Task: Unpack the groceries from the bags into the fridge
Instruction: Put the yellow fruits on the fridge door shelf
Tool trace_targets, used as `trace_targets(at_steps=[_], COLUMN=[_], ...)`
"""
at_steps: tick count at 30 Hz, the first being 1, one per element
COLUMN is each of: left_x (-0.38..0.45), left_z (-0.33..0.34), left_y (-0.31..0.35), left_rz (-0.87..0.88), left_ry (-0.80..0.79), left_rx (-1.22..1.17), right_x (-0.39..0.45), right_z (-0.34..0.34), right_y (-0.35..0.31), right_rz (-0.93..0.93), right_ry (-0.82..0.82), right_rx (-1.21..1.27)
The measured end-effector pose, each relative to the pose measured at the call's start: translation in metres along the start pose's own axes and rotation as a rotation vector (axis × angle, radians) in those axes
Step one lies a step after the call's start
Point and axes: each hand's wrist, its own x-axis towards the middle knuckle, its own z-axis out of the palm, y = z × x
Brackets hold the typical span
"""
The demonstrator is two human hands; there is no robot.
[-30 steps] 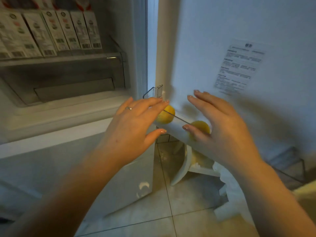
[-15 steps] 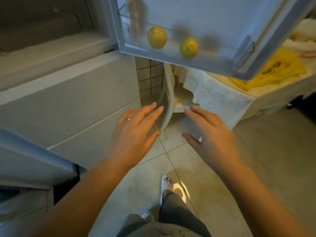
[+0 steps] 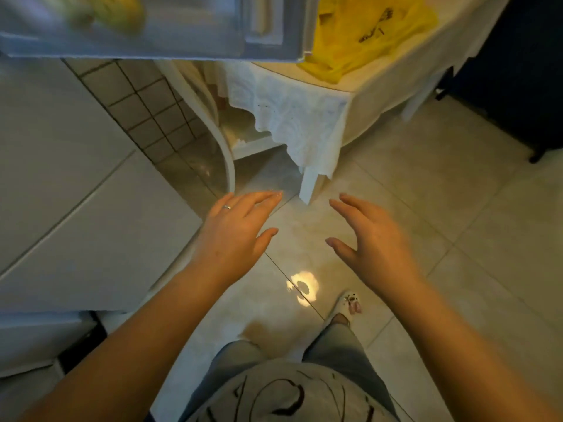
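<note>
My left hand (image 3: 236,231) and my right hand (image 3: 370,239) hover empty over the floor tiles, fingers straight and spread. The open fridge door (image 3: 189,35) fills the top left, with blurred yellow fruit (image 3: 122,9) lying in its shelf. A yellow plastic bag (image 3: 365,35) lies crumpled on the table (image 3: 396,74) at the upper right, just past the door's edge. Both hands are well below the door and the bag and touch nothing.
The white fridge body (image 3: 76,193) stands on the left. A white lace cloth (image 3: 292,117) hangs off the table corner, over a white chair (image 3: 219,141). A dark piece of furniture (image 3: 518,71) is at the far right. My legs and one shoe (image 3: 348,306) show below.
My view has tilted further down and to the right. Both hands drew back from the fruit on the door shelf and now hang lower, over the floor. The fruit stays on the shelf.
</note>
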Motion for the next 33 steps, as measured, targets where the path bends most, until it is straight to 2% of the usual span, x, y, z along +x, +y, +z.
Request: trace_targets(at_steps=[9, 14, 22, 33], left_x=[0.171, 0.246, 0.366, 0.635], left_z=[0.088, 0.117, 0.162, 0.22], left_y=[0.133, 0.177, 0.191, 0.161], left_rz=[0.082, 0.118, 0.177, 0.24], left_ry=[-0.046, -0.046, -0.078, -0.023], left_rx=[-0.093, -0.094, -0.079, -0.099], right_x=[0.021, 0.051, 0.134, 0.343], right_z=[-0.069, -0.11, -0.142, -0.206], right_y=[0.194, 0.273, 0.358, 0.478], right_rz=[0.143, 0.184, 0.208, 0.239], right_ry=[-0.066, -0.03, 0.012, 0.066], right_rx=[-0.005, 0.018, 0.02, -0.015])
